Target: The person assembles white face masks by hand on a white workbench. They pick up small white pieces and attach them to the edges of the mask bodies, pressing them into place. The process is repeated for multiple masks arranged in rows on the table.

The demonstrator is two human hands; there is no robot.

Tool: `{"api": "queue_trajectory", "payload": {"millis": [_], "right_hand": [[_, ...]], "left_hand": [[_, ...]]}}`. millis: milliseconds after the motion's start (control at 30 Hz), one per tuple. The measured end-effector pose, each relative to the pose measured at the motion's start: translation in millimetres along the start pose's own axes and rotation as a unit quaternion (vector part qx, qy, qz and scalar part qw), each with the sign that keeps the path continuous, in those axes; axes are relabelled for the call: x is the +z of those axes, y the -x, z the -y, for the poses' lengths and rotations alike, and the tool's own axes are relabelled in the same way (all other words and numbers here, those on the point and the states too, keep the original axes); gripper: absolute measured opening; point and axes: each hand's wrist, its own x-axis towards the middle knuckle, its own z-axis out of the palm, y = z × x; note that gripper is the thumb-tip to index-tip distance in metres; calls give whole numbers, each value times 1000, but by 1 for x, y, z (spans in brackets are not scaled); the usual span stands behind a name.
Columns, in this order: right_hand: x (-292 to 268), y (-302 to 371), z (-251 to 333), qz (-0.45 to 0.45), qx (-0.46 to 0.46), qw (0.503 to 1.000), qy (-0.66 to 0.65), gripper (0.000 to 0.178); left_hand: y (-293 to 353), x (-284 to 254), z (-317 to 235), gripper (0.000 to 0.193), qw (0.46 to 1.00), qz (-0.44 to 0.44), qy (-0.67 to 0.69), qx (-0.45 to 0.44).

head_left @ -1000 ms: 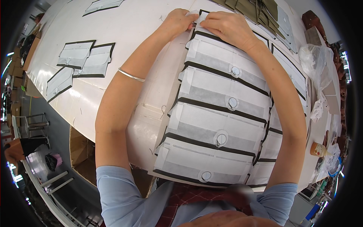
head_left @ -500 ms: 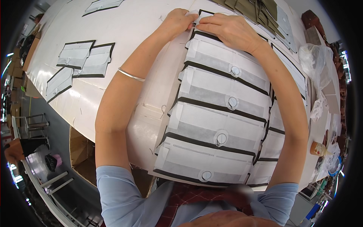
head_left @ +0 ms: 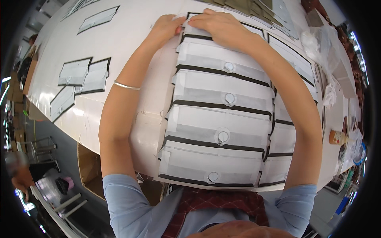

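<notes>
At the far end of the left column of panels, both my hands meet at the corner of a white-and-grey panel [head_left: 194,16] with black edging. My left hand [head_left: 164,28] is closed, its thumb and fingers pinching a small white bit at the panel's left edge. My right hand [head_left: 226,28] lies across the same panel with its fingers stretched toward that corner, pressing down; its thumb is mostly hidden. Nearer to me, several like panels overlap in a row, among them a panel [head_left: 194,123] with a round disc [head_left: 222,137] on its grey band.
Three loose panels [head_left: 74,72] lie on the white table [head_left: 131,63] at the left, and another panel [head_left: 98,20] farther back. Olive-brown pieces [head_left: 254,11] lie at the far right. Clear plastic bags [head_left: 317,43] and a small bottle [head_left: 337,137] stand along the right. An open cardboard box [head_left: 89,168] sits below the table edge.
The whole view has shifted, so the panels and hands appear farther left. My hands stay at the same panel corner, the left still pinching and the right still pressing.
</notes>
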Motion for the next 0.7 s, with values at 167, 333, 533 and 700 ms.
{"api": "queue_trajectory", "payload": {"millis": [167, 333, 533, 700], "right_hand": [[-25, 9, -3, -117, 48, 992, 2, 39], [-129, 77, 12, -139, 151, 943, -263, 27], [-201, 217, 75, -129, 371, 754, -527, 23], [-190, 303, 136, -129, 433, 686, -570, 39]], "left_hand": [[8, -35, -10, 31, 996, -88, 10, 33], [86, 8, -104, 31, 984, 54, 134, 102], [192, 146, -148, 30, 958, 281, 40, 35], [223, 227, -136, 23, 921, 385, 57, -27]]}}
